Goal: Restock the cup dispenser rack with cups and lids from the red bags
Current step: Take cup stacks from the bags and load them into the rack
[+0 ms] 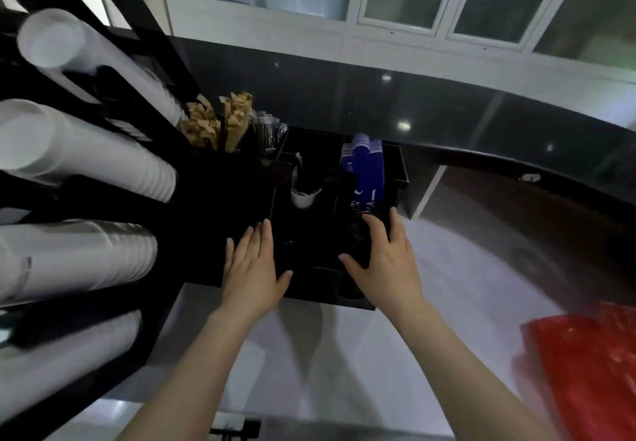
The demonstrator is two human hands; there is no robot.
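Red plastic bag (585, 372) lay crumpled on the pale counter (447, 268) at near right, well apart from both hands; soft and slippery by the look, best taken by the neck. Further in, left hand (253, 268) rested flat, fingers straight, on the black organiser tray (206, 234), grasping nothing. Right hand (382, 261) curled round a stack of black lids (358, 234) in the tray's right compartment, thumb on the near side, fingers over the far side. Judged light, thin and easily cracked, likely to slip apart, so better squeezed gently by the rims from both sides. Just beyond stood blue sleeves (366, 169), then a small white cup (303, 196), brown paper packets (220, 124). At far left, stacks of white cups (86, 151) filled the dark rack (144, 34), light but easily crushed.
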